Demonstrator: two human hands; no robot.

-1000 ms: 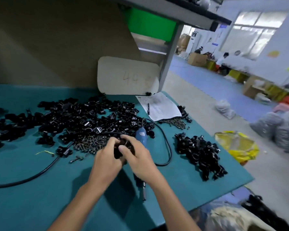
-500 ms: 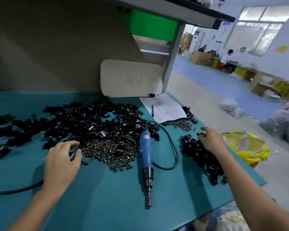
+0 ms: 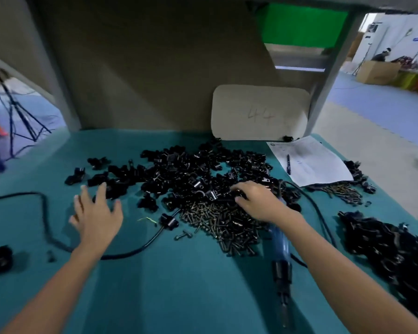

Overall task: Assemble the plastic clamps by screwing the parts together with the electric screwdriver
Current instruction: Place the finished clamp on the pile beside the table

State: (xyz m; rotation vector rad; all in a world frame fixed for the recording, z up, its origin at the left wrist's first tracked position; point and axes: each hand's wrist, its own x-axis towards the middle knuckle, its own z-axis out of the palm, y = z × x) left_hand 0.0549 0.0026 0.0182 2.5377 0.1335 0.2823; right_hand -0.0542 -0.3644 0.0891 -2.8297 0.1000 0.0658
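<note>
A wide pile of black plastic clamp parts (image 3: pixel 193 169) covers the middle of the teal table (image 3: pixel 179 285). In front of it lies a heap of dark screws (image 3: pixel 217 220). My left hand (image 3: pixel 97 213) hovers with fingers spread over the left end of the clamp pile, holding nothing. My right hand (image 3: pixel 258 201) reaches into the pile where clamps meet screws, fingers curled down; what they grip is hidden. The blue electric screwdriver (image 3: pixel 281 256) lies on the table under my right forearm, bit pointing toward me.
A second heap of black clamps (image 3: pixel 384 247) lies at the right edge. The screwdriver's black cable (image 3: pixel 46 227) loops across the left. A paper sheet with a pen (image 3: pixel 307 160) and a few more screws (image 3: pixel 343 191) sit far right. A beige board (image 3: pixel 258 112) leans at the back.
My right hand has swung from the right-hand clamp heap back to the middle pile. My left hand has moved forward to the pile's left end. The view has turned to the left.
</note>
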